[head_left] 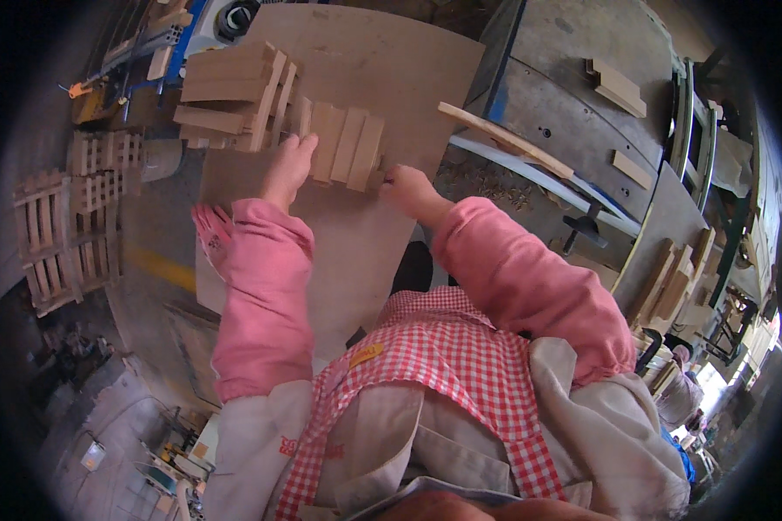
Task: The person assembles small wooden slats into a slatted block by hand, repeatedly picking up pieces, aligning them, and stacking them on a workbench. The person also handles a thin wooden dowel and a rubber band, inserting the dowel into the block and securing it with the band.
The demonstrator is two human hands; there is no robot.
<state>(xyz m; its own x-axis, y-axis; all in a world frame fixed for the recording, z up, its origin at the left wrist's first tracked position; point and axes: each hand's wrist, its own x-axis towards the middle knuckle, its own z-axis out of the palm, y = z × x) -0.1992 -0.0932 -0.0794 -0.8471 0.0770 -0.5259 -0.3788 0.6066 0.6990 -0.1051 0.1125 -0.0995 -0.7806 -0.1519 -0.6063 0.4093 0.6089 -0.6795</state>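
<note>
A short row of flat wooden blocks (346, 148) lies side by side on a large brown board (365, 56) in front of me. My left hand (291, 169) is at the row's left end, its thumb and fingers closed at the edge of a narrow wooden block (305, 117). Part of its grip is hidden behind the hand. Beside the row's right end, my right hand (411, 191) is closed with the fingers curled. Whatever it may hold is hidden. A taller stack of wooden pieces (226, 82) stands just left of the row.
A pink glove (213, 233) lies by my left sleeve. To the right is a grey metal machine table (573, 52) with a long wooden strip (504, 139) along its edge and loose wood pieces (619, 89) on top. Wooden pallets (52, 230) are at the left.
</note>
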